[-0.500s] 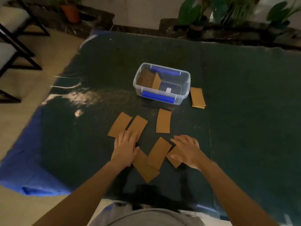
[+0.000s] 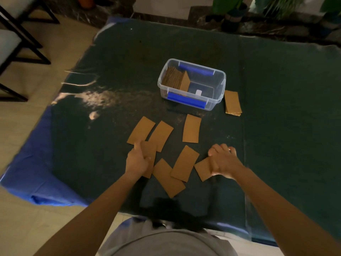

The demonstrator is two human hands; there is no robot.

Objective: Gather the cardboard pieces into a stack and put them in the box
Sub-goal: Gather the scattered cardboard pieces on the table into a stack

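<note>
Dark table cloth (image 2: 276, 108); hands (image 2: 137, 160) grip cardboard pieces (image 2: 191, 128); no legible writing.

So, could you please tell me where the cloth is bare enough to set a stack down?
Bare cloth lies left of the box, and on the right past the small stack. It is crowded between the left hand and right hand, where loose cardboard pieces overlap.

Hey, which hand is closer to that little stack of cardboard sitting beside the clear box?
The right hand. It is below and slightly left of the stack in the picture. The left hand is further left, across the loose pieces.
</note>
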